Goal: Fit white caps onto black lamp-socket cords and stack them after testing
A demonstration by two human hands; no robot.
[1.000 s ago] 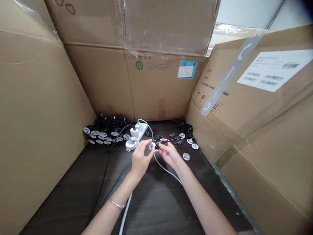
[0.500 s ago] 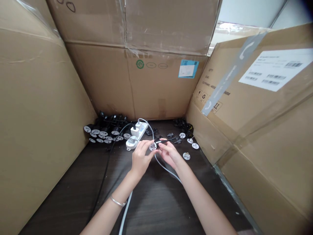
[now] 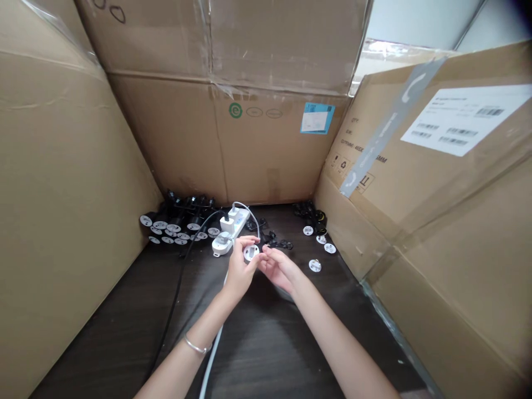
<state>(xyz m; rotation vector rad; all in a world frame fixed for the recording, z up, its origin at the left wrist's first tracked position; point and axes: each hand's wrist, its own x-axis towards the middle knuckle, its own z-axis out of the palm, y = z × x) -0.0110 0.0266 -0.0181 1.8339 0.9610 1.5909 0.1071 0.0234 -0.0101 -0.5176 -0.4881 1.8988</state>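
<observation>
My left hand has its thumb and fingers closed around the rim of a round white-faced piece. That face is turned toward me and shows a square patch and small dark holes. Close against its right side is my right hand, palm partly up and fingers curled together. Whatever lies between the right fingertips is hidden. Just behind the hands lie several small black parts. Loose white discs lie to the right, the nearest disc having a small raised part on top.
A white power strip with plugged-in adapters stands behind my left hand. Several black cylinders with white ends are stacked at the back left. A black cable and a white cable run toward me. Tall cardboard boxes wall three sides.
The white-faced piece has shifted slightly left and turned its face more toward me. Its black stem, visible before at the right hand, no longer shows. My right fingers have moved slightly.
</observation>
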